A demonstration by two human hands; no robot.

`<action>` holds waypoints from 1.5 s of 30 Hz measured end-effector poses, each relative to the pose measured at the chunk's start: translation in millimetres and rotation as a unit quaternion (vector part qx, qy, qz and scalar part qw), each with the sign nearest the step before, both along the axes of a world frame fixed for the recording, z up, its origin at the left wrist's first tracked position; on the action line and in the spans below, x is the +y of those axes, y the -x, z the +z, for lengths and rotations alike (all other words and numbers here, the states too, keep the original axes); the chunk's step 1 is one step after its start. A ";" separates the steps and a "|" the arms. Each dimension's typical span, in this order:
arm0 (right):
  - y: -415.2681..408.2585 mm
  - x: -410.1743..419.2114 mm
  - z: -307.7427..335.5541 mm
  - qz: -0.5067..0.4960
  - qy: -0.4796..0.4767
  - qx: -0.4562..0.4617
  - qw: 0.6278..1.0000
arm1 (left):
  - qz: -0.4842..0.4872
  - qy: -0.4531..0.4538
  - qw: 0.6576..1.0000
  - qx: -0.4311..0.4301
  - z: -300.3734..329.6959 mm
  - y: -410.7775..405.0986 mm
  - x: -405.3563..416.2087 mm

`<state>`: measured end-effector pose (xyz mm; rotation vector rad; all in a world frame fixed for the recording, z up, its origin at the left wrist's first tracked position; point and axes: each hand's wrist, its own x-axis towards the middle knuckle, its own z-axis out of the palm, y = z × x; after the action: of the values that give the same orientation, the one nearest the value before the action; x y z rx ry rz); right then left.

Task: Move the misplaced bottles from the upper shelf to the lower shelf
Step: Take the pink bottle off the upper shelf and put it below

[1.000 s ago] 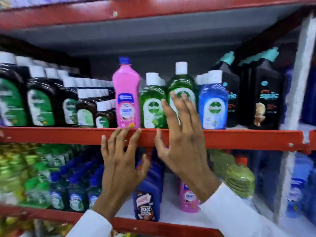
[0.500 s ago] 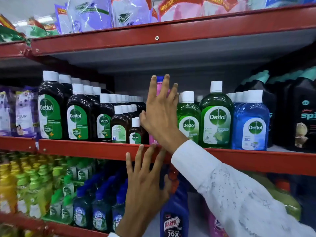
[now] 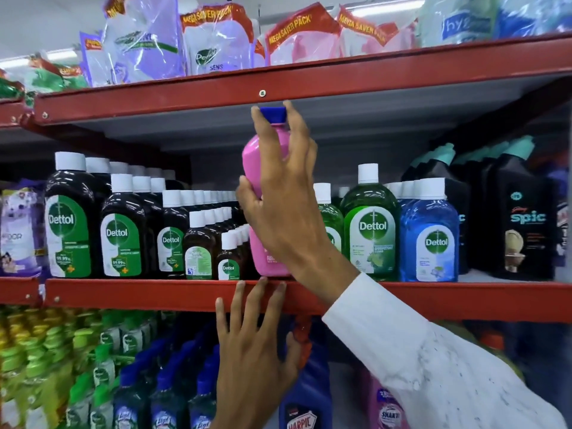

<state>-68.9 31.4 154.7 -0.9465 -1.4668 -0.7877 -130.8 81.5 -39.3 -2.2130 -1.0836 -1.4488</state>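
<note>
A tall pink bottle (image 3: 258, 156) with a blue cap stands among Dettol bottles on the upper shelf (image 3: 139, 294), its base at the shelf's front edge. My right hand (image 3: 281, 196) is wrapped around it, fingers up by the cap, thumb on its left side. My left hand (image 3: 250, 345) is spread open below, fingertips touching the red front rail of that shelf. On the lower shelf a second pink bottle (image 3: 385, 410) stands beside a blue Harpic bottle (image 3: 305, 397).
Brown Dettol bottles (image 3: 71, 218) fill the upper shelf's left. Green (image 3: 370, 224) and blue Dettol bottles (image 3: 428, 233) and black Spic bottles (image 3: 523, 224) stand to the right. Refill pouches (image 3: 216, 38) sit on the top shelf. Green and blue bottles (image 3: 130, 382) crowd the lower left.
My right hand has gone from reaching flat toward the pink bottle to closing around it near the cap. My left hand stays at the red rail. The camera has tilted upward.
</note>
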 end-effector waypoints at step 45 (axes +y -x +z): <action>-172.9 -43.9 -320.9 -0.067 0.186 0.165 0.966 | -0.057 0.034 0.995 -0.078 -29.9 -45.1 -40.4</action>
<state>104.0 -12.5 -166.3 -1.4013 -1.2866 -0.4238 -85.7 41.1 -69.2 -2.2743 -1.0848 -1.6813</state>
